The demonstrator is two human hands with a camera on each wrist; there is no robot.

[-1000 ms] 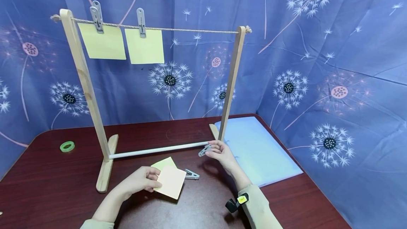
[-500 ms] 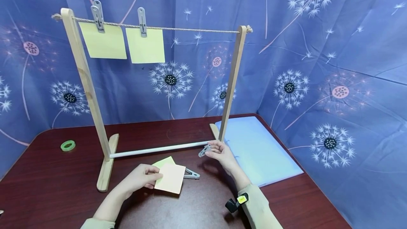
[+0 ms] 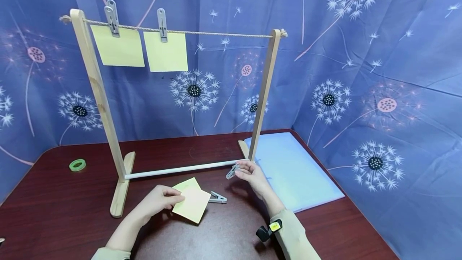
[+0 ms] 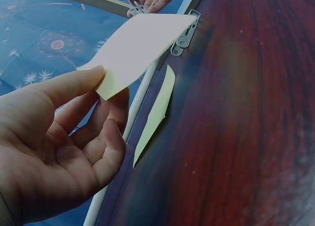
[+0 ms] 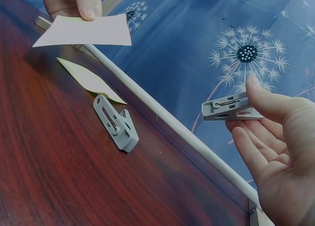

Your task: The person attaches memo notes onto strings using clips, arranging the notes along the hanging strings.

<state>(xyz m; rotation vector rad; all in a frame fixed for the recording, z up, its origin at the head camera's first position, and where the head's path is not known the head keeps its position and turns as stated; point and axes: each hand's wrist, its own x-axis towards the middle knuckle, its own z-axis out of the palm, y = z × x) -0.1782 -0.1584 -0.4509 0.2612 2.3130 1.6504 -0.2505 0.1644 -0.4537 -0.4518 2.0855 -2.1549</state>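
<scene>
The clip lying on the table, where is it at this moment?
In the head view, the clip lies near the middle, below the white bar, just right of the held note.

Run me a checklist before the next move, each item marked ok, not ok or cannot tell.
1. Note secure in the left hand: ok, pinched near its edge.
2. Clothespin ready in the right hand: ok, held between thumb and fingers.
3. Note up at the rope: not ok, it is low over the table.
4. Free rope: ok, a bare stretch lies beside the right post.
5. Left hung note and right hung note fastened: ok, both clipped.
6. Only one sheet in the left hand: cannot tell.
</scene>
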